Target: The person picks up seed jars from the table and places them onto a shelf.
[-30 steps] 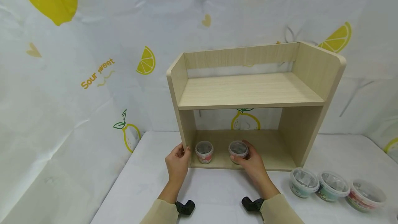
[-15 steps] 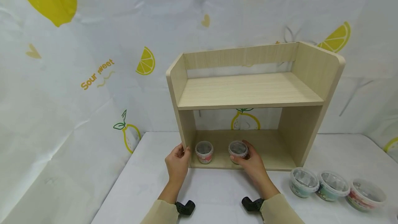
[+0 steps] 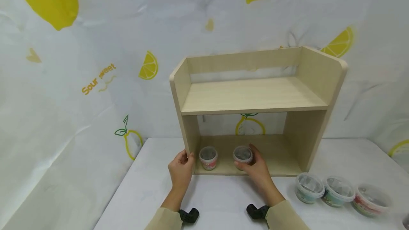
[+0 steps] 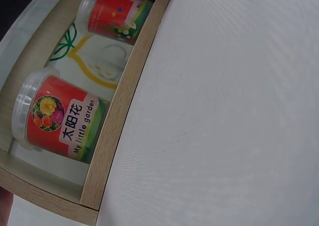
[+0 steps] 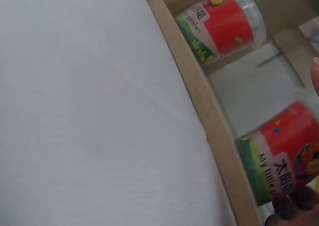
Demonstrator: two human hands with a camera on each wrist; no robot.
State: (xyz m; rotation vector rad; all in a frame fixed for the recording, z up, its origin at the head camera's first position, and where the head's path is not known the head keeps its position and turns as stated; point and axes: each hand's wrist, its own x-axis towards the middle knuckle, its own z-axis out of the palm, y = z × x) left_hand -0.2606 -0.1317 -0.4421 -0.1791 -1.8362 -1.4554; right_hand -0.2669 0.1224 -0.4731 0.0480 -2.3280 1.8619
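Note:
A wooden two-tier shelf (image 3: 255, 95) stands on the table. On its lower board, near the left panel, sits a small clear-lidded plastic tub (image 3: 208, 159) with a red "My little garden" label (image 4: 60, 118). My left hand (image 3: 180, 171) pinches the front edge of the left side panel, thumb to the inside. My right hand (image 3: 257, 168) grips a second tub (image 3: 243, 154) of the same kind at mid-board, thumb in front and fingers round its right side. This tub is upright near the front edge, its red label (image 5: 294, 141) facing forward in the right wrist view.
To the right of the shelf, three wider lidded tubs stand in a row on the white tabletop: a green one (image 3: 309, 188), another green one (image 3: 338, 191) and a red one (image 3: 371, 200). A lemon-print sheet (image 3: 96, 45) hangs behind.
The head view has shifted slightly, so everything sits a little lower and further left. Both hands and the two tubs keep their places on the shelf.

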